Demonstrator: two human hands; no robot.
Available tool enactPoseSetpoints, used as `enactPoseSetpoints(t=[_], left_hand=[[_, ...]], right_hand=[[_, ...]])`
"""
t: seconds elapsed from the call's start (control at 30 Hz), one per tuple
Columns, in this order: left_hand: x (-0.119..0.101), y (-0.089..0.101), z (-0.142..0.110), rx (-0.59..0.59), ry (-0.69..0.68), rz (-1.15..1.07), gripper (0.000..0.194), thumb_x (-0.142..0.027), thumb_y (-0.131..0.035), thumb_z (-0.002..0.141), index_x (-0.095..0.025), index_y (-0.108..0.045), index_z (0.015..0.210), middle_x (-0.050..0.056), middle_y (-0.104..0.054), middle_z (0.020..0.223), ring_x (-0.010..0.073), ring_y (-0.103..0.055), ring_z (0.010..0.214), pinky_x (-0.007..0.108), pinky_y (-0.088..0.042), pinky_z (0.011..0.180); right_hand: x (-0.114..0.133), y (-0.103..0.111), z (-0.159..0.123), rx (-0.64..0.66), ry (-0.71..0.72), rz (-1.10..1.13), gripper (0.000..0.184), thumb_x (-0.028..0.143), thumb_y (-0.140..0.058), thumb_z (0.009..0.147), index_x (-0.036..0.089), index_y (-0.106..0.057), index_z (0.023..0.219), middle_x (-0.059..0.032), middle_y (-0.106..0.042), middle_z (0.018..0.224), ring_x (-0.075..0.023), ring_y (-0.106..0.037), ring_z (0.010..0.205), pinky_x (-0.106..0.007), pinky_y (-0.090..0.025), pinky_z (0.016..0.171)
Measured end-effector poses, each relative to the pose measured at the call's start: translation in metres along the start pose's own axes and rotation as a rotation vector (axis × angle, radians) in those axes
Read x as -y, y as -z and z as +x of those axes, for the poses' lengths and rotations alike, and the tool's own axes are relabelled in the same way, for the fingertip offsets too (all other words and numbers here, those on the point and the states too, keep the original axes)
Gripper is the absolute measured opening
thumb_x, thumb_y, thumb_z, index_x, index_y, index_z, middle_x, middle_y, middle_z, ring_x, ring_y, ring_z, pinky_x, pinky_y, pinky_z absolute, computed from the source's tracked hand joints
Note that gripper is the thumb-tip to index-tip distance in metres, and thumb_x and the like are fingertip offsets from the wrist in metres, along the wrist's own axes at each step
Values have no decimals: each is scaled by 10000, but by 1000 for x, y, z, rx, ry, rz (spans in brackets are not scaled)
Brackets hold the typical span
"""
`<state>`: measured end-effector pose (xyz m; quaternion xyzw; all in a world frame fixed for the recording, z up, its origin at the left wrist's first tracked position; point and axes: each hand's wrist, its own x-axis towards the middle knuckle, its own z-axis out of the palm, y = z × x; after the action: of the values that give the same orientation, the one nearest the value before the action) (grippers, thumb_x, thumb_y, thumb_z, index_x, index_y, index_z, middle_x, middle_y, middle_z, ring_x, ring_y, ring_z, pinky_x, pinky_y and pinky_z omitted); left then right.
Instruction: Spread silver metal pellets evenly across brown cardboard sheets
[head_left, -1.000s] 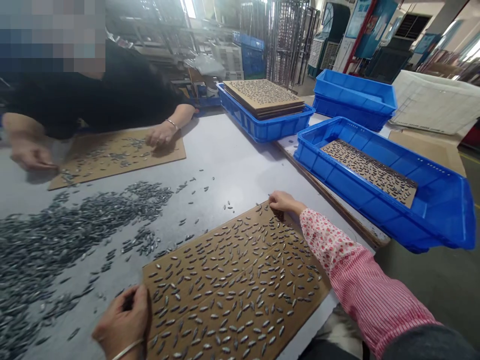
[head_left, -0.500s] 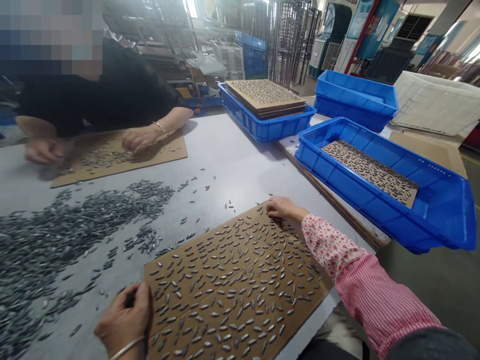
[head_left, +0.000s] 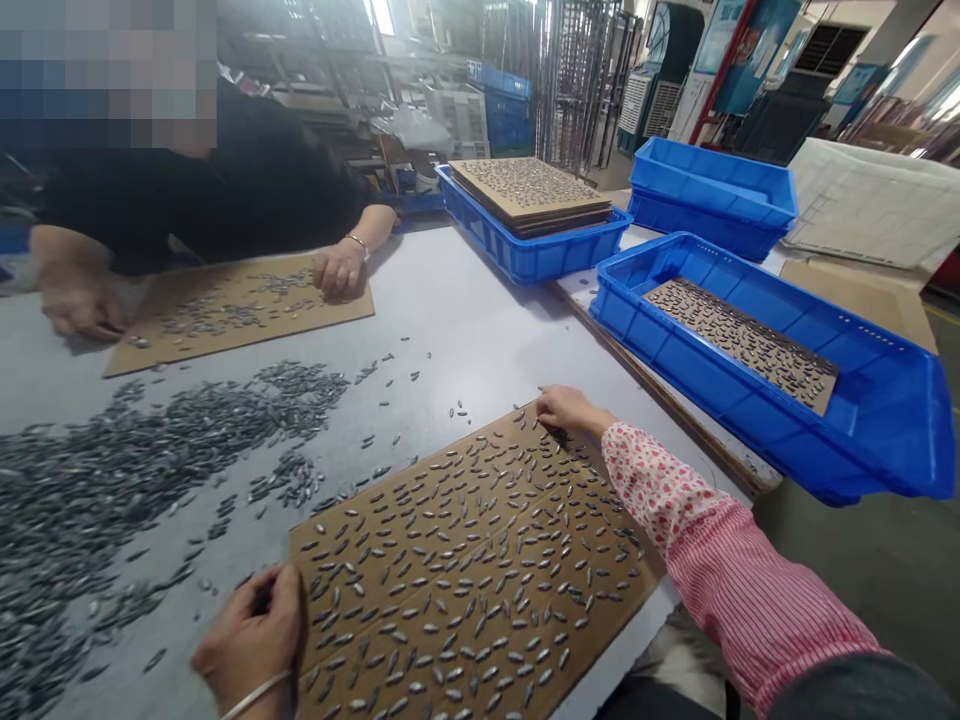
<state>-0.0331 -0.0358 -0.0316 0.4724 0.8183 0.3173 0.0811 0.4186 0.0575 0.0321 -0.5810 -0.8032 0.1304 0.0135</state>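
Note:
A brown cardboard sheet [head_left: 600,625] lies in front of me, covered with rows of small grey spindle-shaped metal pieces [head_left: 463,582]. At its left edge is my left hand [head_left: 251,635], closed, with the thumb against the fingers; whatever lies in the dark hollow between them cannot be made out. My right hand [head_left: 568,408] is at the sheet's far corner, fingers closed and bent down, fingertips beside a small piece lying just past the edge. What that hand grips is hidden. A big loose heap of the same pieces [head_left: 82,520] spreads over the table on the left.
Across the white table [head_left: 442,290], a person in black works over another cardboard sheet [head_left: 300,318]. A blue tray [head_left: 525,262] holds stacked, covered sheets [head_left: 525,185]. To the right, a long blue tray [head_left: 885,420] holds one sheet. More blue trays [head_left: 712,190] stand behind.
My right hand has shifted slightly outward at the sheet's far corner, and my left hand stays nearly still. The other person's hand with the bracelet has moved right across their sheet.

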Motion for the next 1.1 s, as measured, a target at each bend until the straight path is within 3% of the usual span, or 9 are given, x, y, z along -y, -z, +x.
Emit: enactPoseSetpoints(t=[0.13, 0.27, 0.5, 0.73, 0.93, 1.1], left_hand=[[1, -1, 1, 6, -10, 10, 422, -574, -459, 643, -213, -634, 774, 40, -634, 754, 236, -615, 813, 343, -467, 797], [-1, 0, 0, 21, 12, -5, 409, -560, -473, 633, -213, -636, 777, 29, -624, 736, 223, -605, 787, 333, -462, 784], [-9, 5, -2, 11, -7, -35, 343, -512, -495, 625, -212, -631, 720, 20, -622, 688, 201, -590, 732, 302, -458, 722], [-9, 6, -4, 7, -23, -18, 325, -498, -507, 654, -212, -632, 741, 21, -633, 694, 201, -601, 753, 298, -474, 747], [-14, 8, -5, 36, 4, 8, 366, -497, -480, 655, -188, -641, 767, 55, -660, 775, 215, -617, 807, 317, -479, 801], [-17, 10, -5, 34, -4, 3, 345, -496, -493, 635, -198, -630, 741, 44, -647, 753, 215, -609, 796, 324, -477, 784]], right_hand=[[0, 7, -8, 59, -5, 11, 112, 213, -614, 773, 205, -712, 826, -48, -676, 907, -155, -574, 810, -231, -317, 572], [-4, 5, -5, 105, 3, 86, 131, 242, -592, 796, 205, -713, 830, -17, -682, 839, -127, -573, 749, -217, -307, 557], [7, -9, 12, -10, -8, 75, 174, 322, -604, 832, 223, -720, 915, -47, -651, 973, -158, -570, 887, -217, -354, 623], [27, -4, 8, 38, 42, 4, 136, 274, -617, 837, 215, -717, 908, -71, -641, 989, -175, -568, 904, -231, -382, 668], [27, 1, 0, 109, 67, 50, 136, 300, -638, 822, 208, -728, 865, -54, -661, 941, -163, -571, 851, -224, -368, 634], [19, -7, 14, -29, -57, 76, 196, 312, -577, 870, 217, -717, 969, -65, -638, 1003, -170, -562, 934, -225, -386, 682]])
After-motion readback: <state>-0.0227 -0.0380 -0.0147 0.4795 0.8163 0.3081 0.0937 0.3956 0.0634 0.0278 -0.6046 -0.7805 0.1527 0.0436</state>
